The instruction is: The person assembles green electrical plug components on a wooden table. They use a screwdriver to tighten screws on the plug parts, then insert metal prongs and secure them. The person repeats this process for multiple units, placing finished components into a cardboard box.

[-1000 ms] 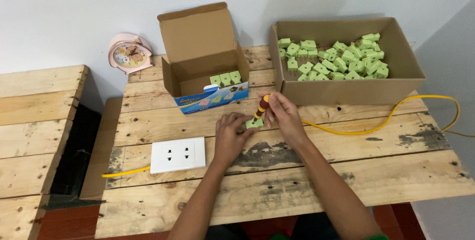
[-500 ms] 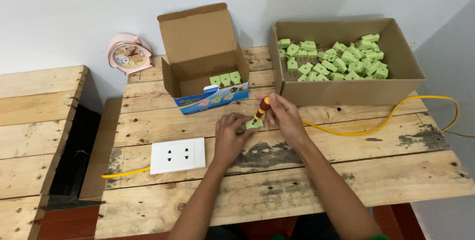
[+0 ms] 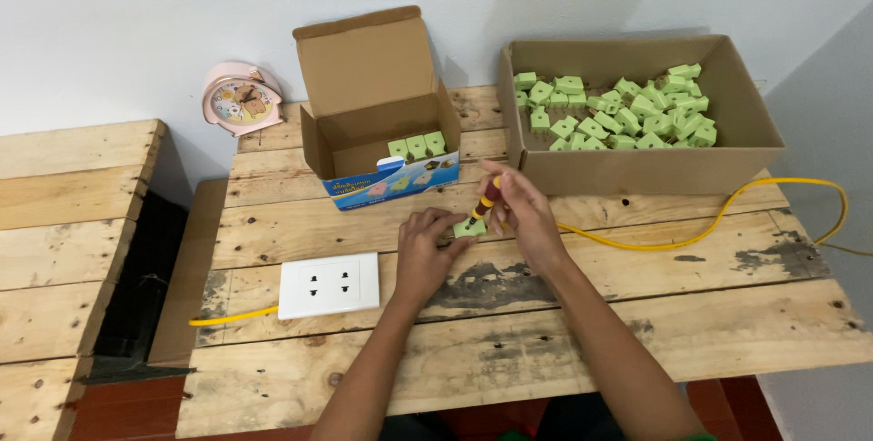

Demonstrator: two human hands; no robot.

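Small carton (image 3: 377, 123): brown cardboard, rectangular, standing at the back middle of the wooden table, lid flap raised upright toward the wall. Front wall carries a blue and white printed label (image 3: 393, 183) with small pink, green and yellow pictures. A row of green pieces shows inside.

Large box (image 3: 637, 164): plain brown cardboard, open-topped, wide and shallow, just right of the small carton at the table's back right. Holds a heap of green pieces.
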